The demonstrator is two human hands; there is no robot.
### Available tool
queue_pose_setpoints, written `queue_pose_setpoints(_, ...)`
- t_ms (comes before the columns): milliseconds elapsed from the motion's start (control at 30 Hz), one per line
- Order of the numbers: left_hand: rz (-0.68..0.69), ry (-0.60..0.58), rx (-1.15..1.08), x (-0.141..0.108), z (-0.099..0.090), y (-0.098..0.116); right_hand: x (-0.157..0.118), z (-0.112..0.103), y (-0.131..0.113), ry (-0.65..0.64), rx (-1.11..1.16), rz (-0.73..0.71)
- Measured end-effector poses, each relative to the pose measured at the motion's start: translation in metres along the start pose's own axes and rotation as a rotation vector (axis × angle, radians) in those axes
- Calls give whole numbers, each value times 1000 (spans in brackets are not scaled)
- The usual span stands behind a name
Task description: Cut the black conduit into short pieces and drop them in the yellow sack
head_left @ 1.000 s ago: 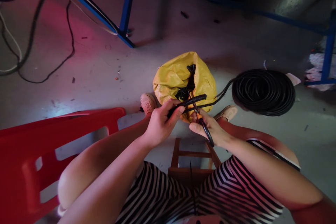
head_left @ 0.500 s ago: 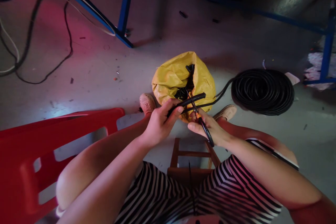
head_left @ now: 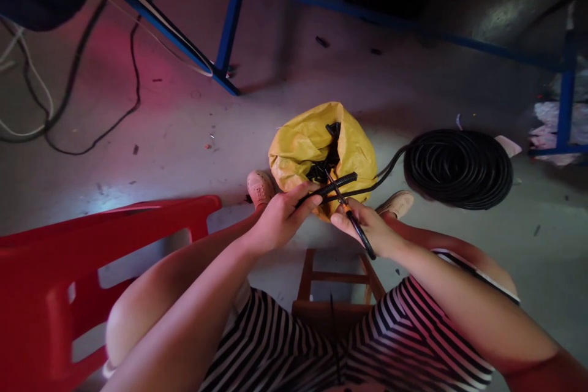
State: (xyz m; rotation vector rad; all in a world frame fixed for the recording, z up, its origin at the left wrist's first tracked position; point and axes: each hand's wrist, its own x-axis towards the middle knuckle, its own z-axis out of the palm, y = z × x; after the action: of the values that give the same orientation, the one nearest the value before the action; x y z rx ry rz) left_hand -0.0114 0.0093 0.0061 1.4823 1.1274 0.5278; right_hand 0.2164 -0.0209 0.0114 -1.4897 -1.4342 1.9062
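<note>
Left hand (head_left: 287, 214): thumb and fingers pinch a black tube (head_left: 347, 180), closely ribbed like a fine screw thread, its blunt free end pointing to the right over the bag (head_left: 298, 142). In the same pinch I note a strand (head_left: 388, 170), smooth, black and thinner, running off to the right in a loose bend to the coil (head_left: 459, 168).

Right hand (head_left: 367, 225): curled about the scissors (head_left: 346, 209), which have slim metal blades, orange near the pivot and a long rounded black handle. The blades cross the tube at a slant; from my end, the dim light does not let me tell whether they bear on it or merely lie against it.

The bag sits on the floor (head_left: 174, 110) between two pale shoes (head_left: 260, 187), directly beyond the hands. I record thin yellow sheeting, creased and shiny, its mouth slumped in folds around glossy black pieces (head_left: 333, 131). The coil lies flat to the right of the bag, many round turns stacked into a thick oval ring, with a pale tag (head_left: 508, 146) at its edge.

Surroundings: red moulded plastic chair (head_left: 119, 229) with rounded cut-outs at left; brown wooden stool (head_left: 340, 277) with straight rails below the hands; striped cloth (head_left: 271, 331) over the thighs; square-edged blue metal frame (head_left: 232, 15) beyond the bag; short black scraps (head_left: 322, 41) scattered on the smooth grey floor.
</note>
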Motion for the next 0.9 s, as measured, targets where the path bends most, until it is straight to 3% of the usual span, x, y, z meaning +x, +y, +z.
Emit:
queue_pose_setpoints(200, -20, -32, 69, 1, -8, 5, 0, -1, 5, 40, -118, 51)
queue_pose_setpoints(500, -13, -41, 121, 1, -11, -2, 7, 3, 8, 29, -99, 90)
queue_pose_setpoints(667, -14, -33, 88, -1, -9, -9, 10, 5, 12, 5, -84, 125)
queue_pose_setpoints(900, -121, -43, 136, -3, -1, -26, 18, 12, 25, -28, 9, 192)
